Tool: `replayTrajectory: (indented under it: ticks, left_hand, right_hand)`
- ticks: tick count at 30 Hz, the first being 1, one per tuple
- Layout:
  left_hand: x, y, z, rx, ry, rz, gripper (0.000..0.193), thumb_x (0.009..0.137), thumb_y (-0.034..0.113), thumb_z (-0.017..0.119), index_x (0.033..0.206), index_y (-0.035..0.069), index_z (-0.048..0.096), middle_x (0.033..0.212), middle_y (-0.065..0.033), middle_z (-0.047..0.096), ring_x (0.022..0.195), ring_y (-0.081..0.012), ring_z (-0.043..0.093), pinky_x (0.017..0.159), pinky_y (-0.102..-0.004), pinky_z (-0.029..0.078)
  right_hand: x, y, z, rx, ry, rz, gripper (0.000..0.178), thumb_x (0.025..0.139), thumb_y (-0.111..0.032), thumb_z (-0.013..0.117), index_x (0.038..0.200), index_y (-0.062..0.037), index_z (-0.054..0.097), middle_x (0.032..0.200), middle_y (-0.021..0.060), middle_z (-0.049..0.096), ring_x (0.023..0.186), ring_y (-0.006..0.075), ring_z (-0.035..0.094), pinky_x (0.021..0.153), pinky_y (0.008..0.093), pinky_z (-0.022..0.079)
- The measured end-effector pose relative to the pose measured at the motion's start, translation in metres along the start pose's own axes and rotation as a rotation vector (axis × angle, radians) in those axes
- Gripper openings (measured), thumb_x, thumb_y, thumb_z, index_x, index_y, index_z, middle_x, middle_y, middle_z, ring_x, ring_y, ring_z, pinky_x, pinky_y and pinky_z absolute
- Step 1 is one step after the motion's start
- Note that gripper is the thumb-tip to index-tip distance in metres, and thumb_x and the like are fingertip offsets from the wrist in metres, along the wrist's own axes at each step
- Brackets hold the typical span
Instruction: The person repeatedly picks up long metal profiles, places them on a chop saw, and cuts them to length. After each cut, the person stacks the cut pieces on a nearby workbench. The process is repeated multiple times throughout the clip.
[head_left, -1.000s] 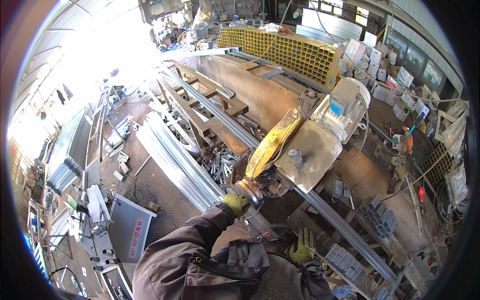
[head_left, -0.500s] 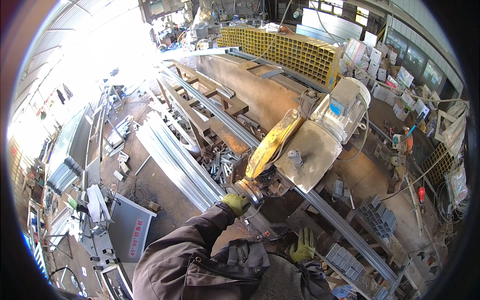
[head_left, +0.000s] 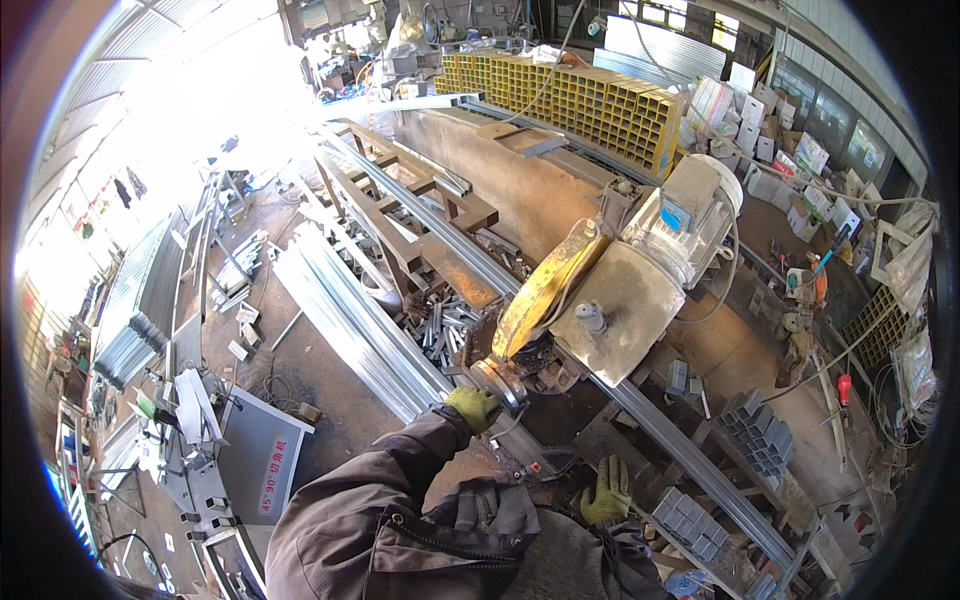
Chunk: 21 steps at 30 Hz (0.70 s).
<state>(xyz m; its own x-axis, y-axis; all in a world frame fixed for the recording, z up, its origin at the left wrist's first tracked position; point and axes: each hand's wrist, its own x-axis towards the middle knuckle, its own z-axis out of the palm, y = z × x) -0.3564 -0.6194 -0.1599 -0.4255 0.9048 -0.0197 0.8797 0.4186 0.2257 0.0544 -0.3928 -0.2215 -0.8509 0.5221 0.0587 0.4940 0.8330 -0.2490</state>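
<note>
My left hand [head_left: 472, 409], in a yellow-green work glove, is closed against the round metal handwheel [head_left: 499, 383] at the front of a cut-off saw. The saw's worn yellow blade guard [head_left: 545, 298] stands just beyond it, joined to a dusty electric motor [head_left: 690, 215] and a flat belt cover [head_left: 625, 320]. Long steel profiles [head_left: 690, 468] pass under the saw, from the far left to the near right. My right hand [head_left: 606, 493], gloved alike, is held flat with its fingers stretched out and holds nothing. It is beside a stack of short cut tubes [head_left: 690, 524].
Long shiny profiles [head_left: 345, 320] lie left of the saw, near a pile of metal offcuts [head_left: 437, 325]. Another cut-tube stack [head_left: 757, 435] is at right. Yellow-ended square tubes [head_left: 570, 100] are stacked behind. A grey machine cabinet [head_left: 255, 450] stands at left.
</note>
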Motion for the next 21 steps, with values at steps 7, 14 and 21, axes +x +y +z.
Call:
replayTrajectory:
  ticks: [7, 14, 21]
  left_hand:
    - [0.0007, 0.0001, 0.002, 0.014, -0.003, -0.008, 0.033, 0.107, 0.045, 0.07, 0.115, 0.015, 0.082, 0.103, -0.0165, 0.084, 0.094, -0.0464, 0.082, 0.084, -0.0613, 0.066]
    - [0.0013, -0.0025, 0.0053, 0.007, 0.006, 0.004, 0.032, 0.106, 0.045, 0.071, 0.115, 0.016, 0.082, 0.103, -0.016, 0.084, 0.093, -0.0462, 0.082, 0.083, -0.0614, 0.066]
    - [0.003, -0.0012, 0.0039, 0.02, -0.073, -0.047, 0.037, 0.107, 0.046, 0.069, 0.125, 0.017, 0.082, 0.115, -0.0162, 0.085, 0.106, -0.0454, 0.082, 0.093, -0.0607, 0.064]
  right_hand:
    - [0.0002, 0.0002, -0.0003, 0.017, 0.052, -0.042, 0.094, 0.092, -0.034, 0.076, 0.177, -0.001, 0.054, 0.192, 0.0224, 0.038, 0.176, 0.0497, 0.034, 0.138, 0.0641, 0.038]
    - [-0.0002, 0.0005, -0.0034, 0.03, 0.037, -0.043, 0.095, 0.092, -0.034, 0.076, 0.178, -0.0013, 0.052, 0.192, 0.0225, 0.038, 0.176, 0.0498, 0.034, 0.14, 0.0631, 0.036]
    - [0.0024, -0.0004, -0.0042, 0.011, 0.005, 0.0, 0.092, 0.091, -0.034, 0.077, 0.175, -0.0022, 0.056, 0.188, 0.022, 0.044, 0.174, 0.0476, 0.039, 0.139, 0.0625, 0.038]
